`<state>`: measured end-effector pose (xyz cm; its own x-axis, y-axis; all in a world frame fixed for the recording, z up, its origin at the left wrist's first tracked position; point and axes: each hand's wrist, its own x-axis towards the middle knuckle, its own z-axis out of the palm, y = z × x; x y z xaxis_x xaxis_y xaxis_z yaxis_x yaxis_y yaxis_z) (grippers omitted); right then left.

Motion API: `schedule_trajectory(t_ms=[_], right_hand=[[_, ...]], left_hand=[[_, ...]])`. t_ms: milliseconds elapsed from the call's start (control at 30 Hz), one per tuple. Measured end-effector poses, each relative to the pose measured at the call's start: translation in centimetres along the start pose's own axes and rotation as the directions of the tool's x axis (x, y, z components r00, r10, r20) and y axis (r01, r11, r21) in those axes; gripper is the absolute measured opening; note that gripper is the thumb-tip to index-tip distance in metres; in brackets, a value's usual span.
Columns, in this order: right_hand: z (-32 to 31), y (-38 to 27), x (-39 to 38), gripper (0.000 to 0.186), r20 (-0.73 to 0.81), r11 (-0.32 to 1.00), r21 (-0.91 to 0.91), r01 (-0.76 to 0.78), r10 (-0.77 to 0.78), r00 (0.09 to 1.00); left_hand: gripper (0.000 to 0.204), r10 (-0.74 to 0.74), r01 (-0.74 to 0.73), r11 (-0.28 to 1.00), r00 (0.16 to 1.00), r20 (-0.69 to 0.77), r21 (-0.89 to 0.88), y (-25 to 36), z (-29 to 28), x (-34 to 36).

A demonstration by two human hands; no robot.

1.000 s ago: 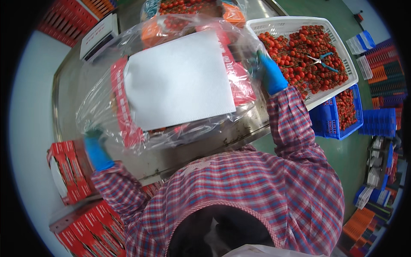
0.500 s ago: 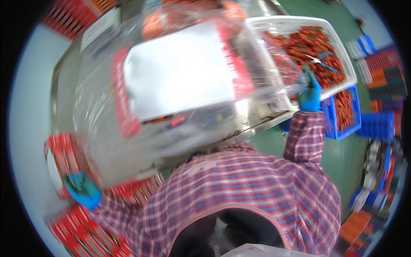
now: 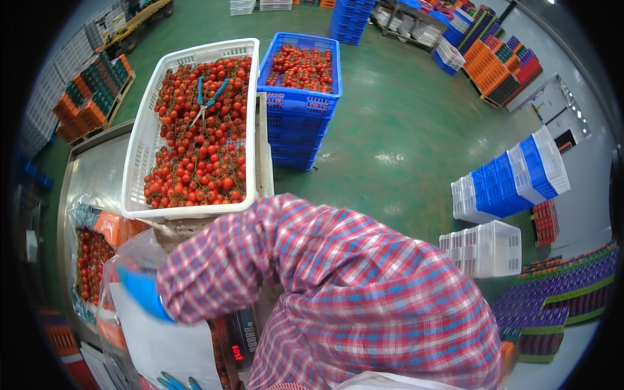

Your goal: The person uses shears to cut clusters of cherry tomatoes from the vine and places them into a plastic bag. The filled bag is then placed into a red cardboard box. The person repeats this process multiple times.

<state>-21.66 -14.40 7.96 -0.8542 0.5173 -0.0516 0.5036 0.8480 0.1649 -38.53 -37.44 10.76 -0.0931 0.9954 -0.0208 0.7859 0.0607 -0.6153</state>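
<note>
A white sheet [image 3: 153, 338] lies over a filled box, whose tomatoes peek out along one edge beside the scale. My right hand [image 3: 144, 291], in a blue glove, reaches over the sheet's far part; motion smears its fingers. At the bottom edge only the gloved fingertips of my left hand [image 3: 177, 382] show, spread flat on the sheet. Clear plastic film [image 3: 140, 250] is bunched beside my right hand and runs down the sheet's left side. The scale [image 3: 244, 338], with a red lit display, sits right of the sheet, partly hidden by my sleeve.
A white tray [image 3: 138, 159] of cherry tomatoes holds blue-handled snips [image 3: 207, 103]. Tomatoes fill the top blue crate [image 3: 299, 101] of a stack beside it. Another box of tomatoes [image 3: 91, 266] is at left on the metal table [image 3: 97, 172]. Crate stacks [image 3: 510, 175] stand at right.
The view has swung to the right. My left hand has gone from the red boxes to the sheet. My right hand has moved from beside the tomato tray to over the sheet.
</note>
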Motion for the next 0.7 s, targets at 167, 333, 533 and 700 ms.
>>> schedule_trajectory(t_ms=[167,333,533,700], right_hand=[[2.8,-8.1,6.5,0.058,-0.512,0.702,0.138,0.699,-0.553,0.657],[6.2,-7.9,8.5,0.065,-0.428,0.678,0.342,0.651,-0.504,0.750],[4.8,-6.9,8.7,0.057,-0.555,0.627,0.233,0.744,-0.543,0.631],[0.2,-2.5,5.6,0.039,-0.107,0.756,0.442,0.483,-0.490,0.865]], left_hand=[[0.058,0.106,-0.127,0.989,0.969,-0.223,-0.081,-3.8,1.0,6.9],[0.067,-0.088,0.026,0.986,0.922,-0.377,-0.165,-8.1,4.0,18.7],[0.059,0.384,-0.125,0.525,0.917,0.104,-0.842,-7.7,0.2,14.9],[0.063,-0.108,0.232,0.673,0.970,0.217,-0.702,1.2,0.4,6.3]])
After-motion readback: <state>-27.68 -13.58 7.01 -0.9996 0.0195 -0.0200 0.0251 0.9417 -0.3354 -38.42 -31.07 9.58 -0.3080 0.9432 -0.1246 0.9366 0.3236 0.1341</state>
